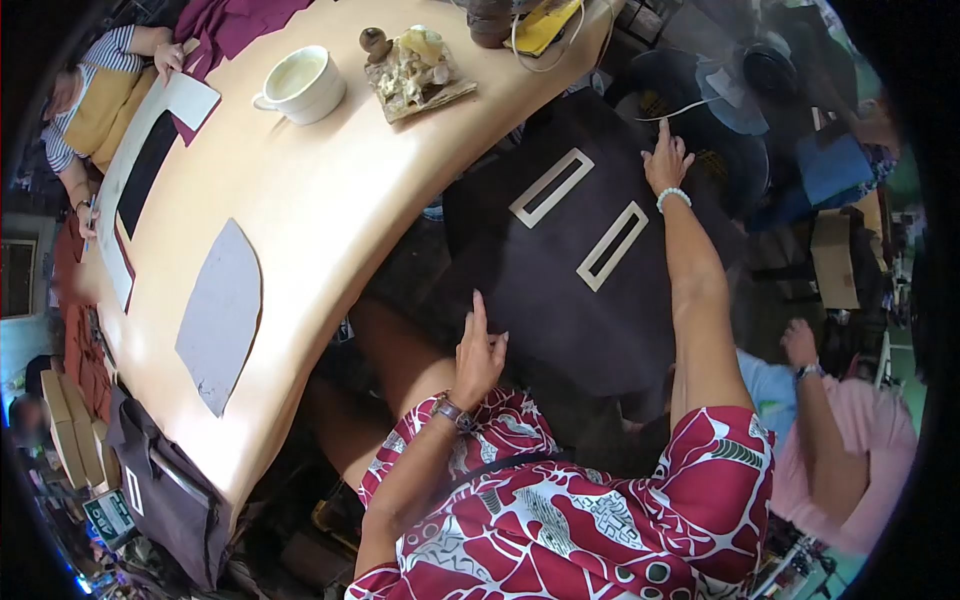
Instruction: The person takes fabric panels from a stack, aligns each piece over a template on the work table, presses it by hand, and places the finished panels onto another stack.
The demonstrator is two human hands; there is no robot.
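A dark brown piece of fabric spreads out below me, with two pale rectangular frames lying slantwise on it. At its near left side is my left hand, index finger stretched out and the other fingers loosely bent. My right hand, wearing a beaded bracelet at the wrist, reaches past the fabric's far right side. Its index finger points up, with the tip right at a thin white strip over a dark bin. The other fingers are apart and slightly curled.
To the left runs a long pale table bearing a grey pattern piece, a white cup and a cluttered small board. Across it a person holds a pen. Another person in pink is close at my right.
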